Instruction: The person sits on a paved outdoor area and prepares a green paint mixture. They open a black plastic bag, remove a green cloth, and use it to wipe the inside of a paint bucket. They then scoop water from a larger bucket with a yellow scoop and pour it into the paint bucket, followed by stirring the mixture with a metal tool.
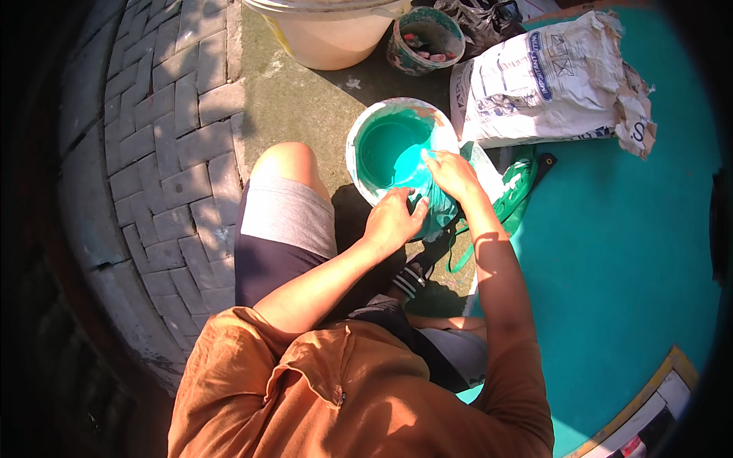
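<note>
So there's a white bucket, upper middle of the frame, with green paint inside and a paint-smeared plastic bag at its lower-right rim. Right hand has the bag gripped; left hand is up against it, fingers bent (can't tell if it's really gripping). Upper right, a white sack shows dark print, boxed symbols and a blue lettered band.
</note>
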### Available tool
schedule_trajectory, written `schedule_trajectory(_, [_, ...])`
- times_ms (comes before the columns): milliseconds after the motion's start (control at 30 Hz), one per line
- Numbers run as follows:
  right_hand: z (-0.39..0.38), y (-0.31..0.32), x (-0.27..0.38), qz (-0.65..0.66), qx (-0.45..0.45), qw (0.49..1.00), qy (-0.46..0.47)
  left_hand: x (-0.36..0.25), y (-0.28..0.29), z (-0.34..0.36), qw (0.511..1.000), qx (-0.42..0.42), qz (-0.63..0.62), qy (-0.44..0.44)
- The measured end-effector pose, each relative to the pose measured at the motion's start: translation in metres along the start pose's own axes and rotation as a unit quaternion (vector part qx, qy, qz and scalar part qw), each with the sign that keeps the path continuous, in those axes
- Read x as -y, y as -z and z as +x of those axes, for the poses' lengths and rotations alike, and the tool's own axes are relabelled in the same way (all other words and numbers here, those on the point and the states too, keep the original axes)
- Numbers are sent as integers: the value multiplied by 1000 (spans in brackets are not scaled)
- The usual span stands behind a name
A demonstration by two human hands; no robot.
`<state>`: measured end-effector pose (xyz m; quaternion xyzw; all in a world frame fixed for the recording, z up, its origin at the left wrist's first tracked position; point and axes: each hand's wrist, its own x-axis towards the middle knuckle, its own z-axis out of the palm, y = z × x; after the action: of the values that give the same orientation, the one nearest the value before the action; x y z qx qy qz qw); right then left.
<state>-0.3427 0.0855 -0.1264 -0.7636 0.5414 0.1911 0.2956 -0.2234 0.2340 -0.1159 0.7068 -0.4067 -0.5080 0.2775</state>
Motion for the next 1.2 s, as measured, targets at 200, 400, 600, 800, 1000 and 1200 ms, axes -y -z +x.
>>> schedule_trajectory(200, [4, 13, 5, 28, -58, 998, -24, -5, 24, -3, 1000, -4, -7, -17])
schedule_trajectory(400, [1, 34, 29, -18, -38, 998, -41, -51, 107, -7, 995, -41, -31, -86])
schedule_trajectory(600, [-11, 30, 38, -33, -41, 998, -23, -95, 242, 35, 965, -135, -10, -223])
schedule_trajectory(800, [-11, 38, 51, 8, -63, 998, -15, -164, 357, 172, 849, -92, 363, -373])
schedule_trajectory(1000, [-3, 24, 53, 50, -63, 997, -4, -137, 337, 335, 698, 98, 635, -316])
schedule_trajectory(1200, [-4, 17, 58, 108, -73, 991, -18, -105, 320, 404, 536, 158, 757, -340])
